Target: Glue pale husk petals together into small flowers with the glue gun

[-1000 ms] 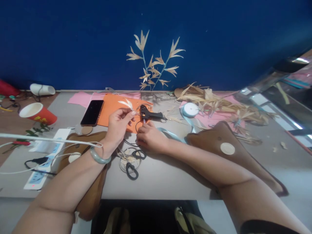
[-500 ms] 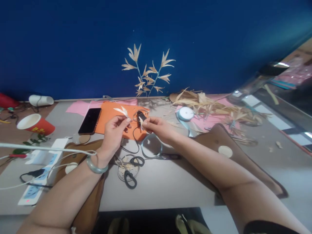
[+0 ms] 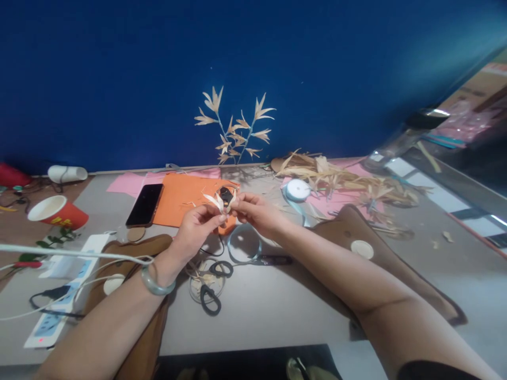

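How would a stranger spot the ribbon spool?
Find the blue wall, then the dried husks spread along the table before it. The ribbon spool lies by their left end. Unlike the tan husks, it's white and round, trailing pale-blue ribbon.

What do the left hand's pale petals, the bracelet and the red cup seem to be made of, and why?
Pale petals: probably dried husk or leaf, matte; thin, pointed strips.
Bracelet: perhaps polished stone, though glass or plastic is possible; smooth, rounded, grey-green, with a sheen.
Red cup: likely printed paper; thin rim, white inside, yellow markings outside.
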Demonstrator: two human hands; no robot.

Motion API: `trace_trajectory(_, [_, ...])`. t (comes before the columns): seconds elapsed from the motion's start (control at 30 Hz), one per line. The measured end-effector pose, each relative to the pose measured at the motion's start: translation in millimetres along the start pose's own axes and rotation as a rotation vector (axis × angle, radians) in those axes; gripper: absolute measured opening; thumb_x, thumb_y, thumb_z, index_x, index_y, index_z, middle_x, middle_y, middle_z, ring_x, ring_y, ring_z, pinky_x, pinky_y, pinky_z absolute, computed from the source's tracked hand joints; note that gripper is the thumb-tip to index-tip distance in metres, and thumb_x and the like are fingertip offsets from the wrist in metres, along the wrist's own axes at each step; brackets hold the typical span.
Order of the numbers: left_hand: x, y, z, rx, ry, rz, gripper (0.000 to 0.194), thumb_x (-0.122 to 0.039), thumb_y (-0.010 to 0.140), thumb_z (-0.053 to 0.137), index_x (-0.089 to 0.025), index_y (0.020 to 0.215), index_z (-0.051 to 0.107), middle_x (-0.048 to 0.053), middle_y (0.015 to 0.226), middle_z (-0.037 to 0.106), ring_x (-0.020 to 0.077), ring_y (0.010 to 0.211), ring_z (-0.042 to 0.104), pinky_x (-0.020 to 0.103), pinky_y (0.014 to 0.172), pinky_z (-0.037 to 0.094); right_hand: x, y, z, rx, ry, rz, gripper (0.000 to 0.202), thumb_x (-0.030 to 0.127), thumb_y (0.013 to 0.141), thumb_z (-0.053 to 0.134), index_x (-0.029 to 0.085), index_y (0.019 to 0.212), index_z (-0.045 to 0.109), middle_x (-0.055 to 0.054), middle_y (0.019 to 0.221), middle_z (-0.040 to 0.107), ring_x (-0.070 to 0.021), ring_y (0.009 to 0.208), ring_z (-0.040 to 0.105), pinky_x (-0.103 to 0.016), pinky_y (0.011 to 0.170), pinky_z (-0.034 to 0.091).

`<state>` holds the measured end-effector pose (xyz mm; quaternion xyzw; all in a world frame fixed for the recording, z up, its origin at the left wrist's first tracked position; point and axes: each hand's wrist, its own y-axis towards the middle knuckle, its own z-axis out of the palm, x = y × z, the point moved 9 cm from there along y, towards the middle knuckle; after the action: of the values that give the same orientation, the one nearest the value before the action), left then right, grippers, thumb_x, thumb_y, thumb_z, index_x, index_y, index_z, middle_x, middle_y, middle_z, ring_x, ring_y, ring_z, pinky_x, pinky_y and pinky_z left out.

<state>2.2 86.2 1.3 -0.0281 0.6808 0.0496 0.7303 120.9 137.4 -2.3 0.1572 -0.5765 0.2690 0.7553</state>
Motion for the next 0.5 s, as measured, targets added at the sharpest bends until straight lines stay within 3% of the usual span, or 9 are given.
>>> trace_trajectory(0.23, [-7.4, -2.4, 0.3, -0.009, 0.069, 0.028, 0.019, -0.031, 0.068, 0.077, -0.016, 0.063, 0.066, -0.001, 0.057, 0.062, 0.0098, 0.051, 0.053, 0.022, 0.051, 0.044, 12.8, -4.7, -1.9, -0.077, -0.125, -0.099, 0.019, 0.03, 0.07, 0.073, 0.017, 0.068, 0.06, 0.004, 0.059, 0.059, -0.006, 0.05, 0.042, -0.021, 0.05, 0.033])
trace_trajectory(0.5, [-13.9, -3.4, 0.0, -0.016, 0.098, 0.064, 0.017, -0.028, 0.067, 0.077, -0.016, 0.06, 0.067, 0.001, 0.057, 0.064, 0.0121, 0.055, 0.057, 0.023, 0.055, 0.046, 24.5, -10.8, -4.7, -0.125, -0.193, -0.209, 0.021, 0.032, 0.074, 0.071, 0.018, 0.071, 0.057, 0.001, 0.065, 0.063, -0.0082, 0.052, 0.049, -0.024, 0.054, 0.042])
